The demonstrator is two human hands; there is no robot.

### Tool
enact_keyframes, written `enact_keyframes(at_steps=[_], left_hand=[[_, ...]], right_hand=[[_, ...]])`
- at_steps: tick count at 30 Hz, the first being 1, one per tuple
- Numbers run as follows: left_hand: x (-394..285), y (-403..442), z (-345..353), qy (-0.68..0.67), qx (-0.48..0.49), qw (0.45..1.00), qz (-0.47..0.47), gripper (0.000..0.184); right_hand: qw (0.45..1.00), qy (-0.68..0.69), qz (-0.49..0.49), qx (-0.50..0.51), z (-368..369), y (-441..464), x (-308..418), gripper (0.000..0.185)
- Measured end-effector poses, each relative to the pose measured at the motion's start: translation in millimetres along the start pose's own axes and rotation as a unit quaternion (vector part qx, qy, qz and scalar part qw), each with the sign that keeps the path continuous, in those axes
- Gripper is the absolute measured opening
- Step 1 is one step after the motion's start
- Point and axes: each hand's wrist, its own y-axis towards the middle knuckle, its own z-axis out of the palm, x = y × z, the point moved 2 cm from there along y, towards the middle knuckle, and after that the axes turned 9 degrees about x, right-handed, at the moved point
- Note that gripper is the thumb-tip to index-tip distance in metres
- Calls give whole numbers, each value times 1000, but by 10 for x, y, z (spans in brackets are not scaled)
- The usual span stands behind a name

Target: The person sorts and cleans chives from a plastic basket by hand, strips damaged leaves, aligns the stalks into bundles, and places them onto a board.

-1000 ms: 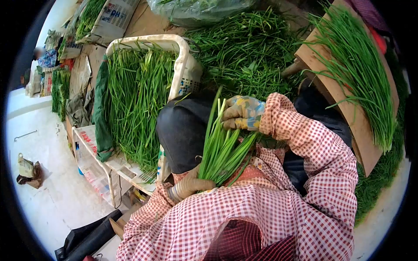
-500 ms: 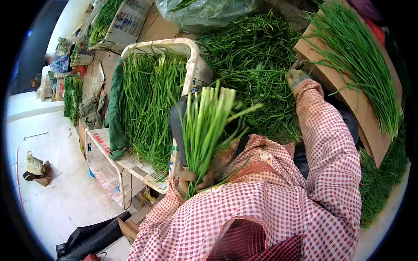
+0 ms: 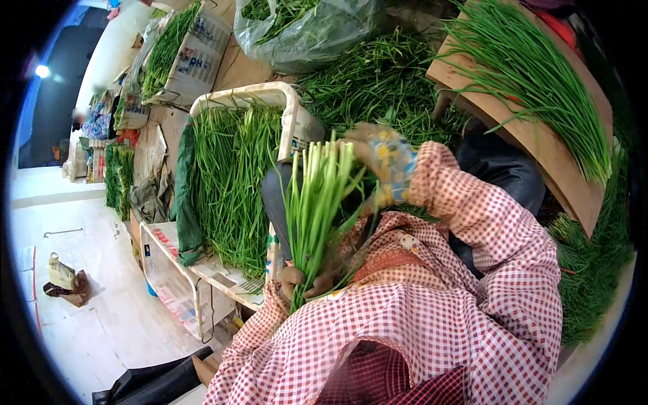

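Note:
My left hand (image 3: 300, 281), in a dark brownish glove, is closed round a bunch of chives (image 3: 314, 216) in front of my body. The pale cut ends point up and away, and some loose green blades stick out to the right. My right hand (image 3: 385, 158), with a blue and yellow patterned glove cuff, is at the upper right of the bunch, close to the pale ends. Motion smears its fingers, so I cannot make out whether they touch or grip any stalks.
Left of the bunch stands a white crate (image 3: 290, 108) packed with upright chives. Loose greens (image 3: 378, 81) lie heaped beyond my hands, beside a clear plastic bag (image 3: 310, 40). On the right, a wooden board (image 3: 466, 74) carries more long chives. Another filled crate (image 3: 199, 57) stands farther back.
My right hand has come from the loose greens beside the board, leftward and down to the top of the bunch. The left hand still holds the bunch; the view has shifted slightly.

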Motion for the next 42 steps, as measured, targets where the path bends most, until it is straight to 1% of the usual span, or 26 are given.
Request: enact_keyframes(at_steps=[3, 7, 9, 11, 12, 14, 16, 18, 19, 22, 23, 24, 25, 26, 27, 29, 30, 31, 32, 34, 35, 37, 38, 40, 41, 42], left_hand=[[45, 24, 14, 6, 11, 1000, -3, 68], [47, 64, 43, 9, 18, 1000, -4, 68], [51, 89, 49, 9, 20, 1000, 5, 68], [54, 85, 59, 22, 14, 1000, 10, 68], [42, 72, 49, 68, -3, 998, -9, 69], [19, 43, 32, 158, -35, 985, -51, 73], [-155, 17, 344, 82, -58, 994, 34, 78], [-85, -75, 159, 92, -45, 994, 30, 81], [-136, -91, 228, 94, -53, 994, 11, 81], [-151, -63, 263, 63, -66, 996, -23, 80], [-182, -27, 324, 51, -77, 996, -14, 79], [-227, 17, 351, 45, -78, 996, -10, 79], [-272, 61, 378, 39, -79, 996, -6, 79], [-324, 90, 383, 73, -53, 995, -34, 78], [-346, 107, 385, 106, -27, 992, -63, 77], [-278, 108, 323, 89, -22, 993, -77, 76], [-243, 121, 280, 73, -21, 993, -88, 76], [-227, 139, 242, 75, -15, 993, -91, 76], [-206, 141, 214, 95, -5, 992, -85, 75], [-158, 115, 166, 110, -1, 991, -75, 74], [-141, 85, 138, 93, -8, 993, -69, 74], [-151, 21, 168, 71, -24, 995, -60, 74], [-220, -8, 239, 58, -65, 996, -31, 74], [-205, -118, 110, 51, -125, 990, 24, 72], [-136, -209, -41, 56, -147, 987, 47, 72], [-128, -331, -128, 32, -172, 984, 29, 71]], right_hand=[[985, 129, 20, 110, 305, -102, 65, 79], [908, 323, 97, 249, 837, -243, -86, 58], [851, 398, 210, 270, 1217, -190, -519, 48], [758, 498, 355, 226, 1695, -262, -1333, 39], [719, 529, 412, 182, 1799, -353, -1702, 36], [744, 391, 518, 158, 1594, -825, -2288, 31], [750, 319, 560, 149, 1276, -840, -2213, 30], [766, 108, 587, 239, 697, -830, -1717, 37], [758, -3, 590, 278, 451, -831, -1502, 42], [816, -83, 424, 384, 347, -694, -1459, 67], [897, -51, 337, 283, 93, -591, -1161, 70], [936, 15, 309, 169, -37, -491, -947, 66], [977, 87, 196, 7, -97, -476, -833, 63], [976, 84, 200, 6, -168, -426, -806, 63], [903, 394, 168, 33, -241, -361, -766, 63], [756, 639, 122, 67, -311, -179, -508, 56], [776, 612, 126, 82, -334, -28, -322, 49], [850, 469, 185, 148, -455, 73, -148, 39], [809, 540, 188, 139, -352, 101, -141, 32], [765, 595, 215, 122, -100, 163, -252, 29], [763, 597, 212, 128, -21, 191, -313, 29], [719, 678, 153, 28, 46, 266, -485, 25], [774, 583, 245, 2, 79, 314, -603, 24], [708, 633, 311, -49, 280, 390, -849, 24], [691, 637, 334, -73, 384, 378, -980, 25], [672, 641, 358, -96, 378, 436, -951, 26]])
